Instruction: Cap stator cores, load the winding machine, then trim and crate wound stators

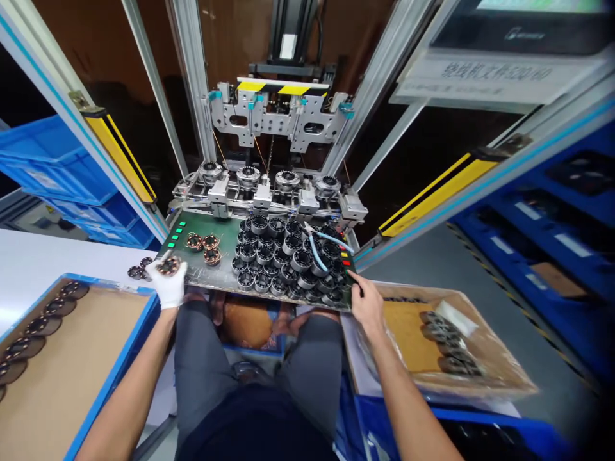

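My left hand (168, 285), in a white glove, grips a copper-wound motor stator (169, 266) at the left edge of the green work plate (216, 276). Three wound stators (210, 242) with loose wire ends lie on that plate, right of the hand. My right hand (368, 303) is bare and holds nothing. Its index finger stretches out to the plate's right edge, by a column of small coloured buttons (346, 263); whether it touches one I cannot tell. Several unwound stators (262, 256) are stacked between the hands, and blue-handled pliers (316, 248) rest on top of them.
Behind the plate, a winding machine (283, 115) has a row of round holders (287, 179). A blue-rimmed tray (152, 296) with wound stators stands at left, beside more stators (140, 269) on the white table. An open carton (509, 371) with stators sits at right.
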The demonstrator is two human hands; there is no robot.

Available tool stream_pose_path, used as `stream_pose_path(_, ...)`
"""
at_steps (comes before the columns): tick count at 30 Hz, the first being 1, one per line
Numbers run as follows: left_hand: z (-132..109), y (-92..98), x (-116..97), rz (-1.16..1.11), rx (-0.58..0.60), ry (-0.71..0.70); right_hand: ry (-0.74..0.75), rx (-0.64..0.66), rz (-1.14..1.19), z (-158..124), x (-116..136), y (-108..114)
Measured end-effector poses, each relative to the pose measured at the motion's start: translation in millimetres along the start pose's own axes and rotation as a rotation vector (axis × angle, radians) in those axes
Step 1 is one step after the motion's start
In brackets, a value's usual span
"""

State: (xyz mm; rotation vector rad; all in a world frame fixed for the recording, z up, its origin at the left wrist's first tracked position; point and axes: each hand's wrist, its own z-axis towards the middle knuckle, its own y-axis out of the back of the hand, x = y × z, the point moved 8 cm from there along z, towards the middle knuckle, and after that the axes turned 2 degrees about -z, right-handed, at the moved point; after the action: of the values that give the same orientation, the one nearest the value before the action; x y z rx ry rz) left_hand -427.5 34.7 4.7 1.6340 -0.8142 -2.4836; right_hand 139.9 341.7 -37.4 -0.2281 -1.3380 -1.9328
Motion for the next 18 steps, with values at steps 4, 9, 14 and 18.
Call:
stream_pose_path(4, -47.8, 19.4, 6.9, -0.347, 0.0, 0.07, 0.062, -0.05, -0.021, 4.2, 1.5, 1.5)
stream_pose_path(9, -145.3, 12.0, -3.9, -0.607, 0.406, 0.257, 0.156, -0.199, -0.031, -0.6, 34.6, 23.0)
stream_pose_path(14, -211.6, -0.2, -39.4, -0.889, 0.762, 0.521, 0.325, -0.266, 0.045, -69.2, 157.7, 41.4)
stream_pose_path(18, -231.2, -7.5, -66.9, -0.994, 0.942, 0.63, 0.927, 0.102, 0.177, -126.7, 309.5, 23.1)
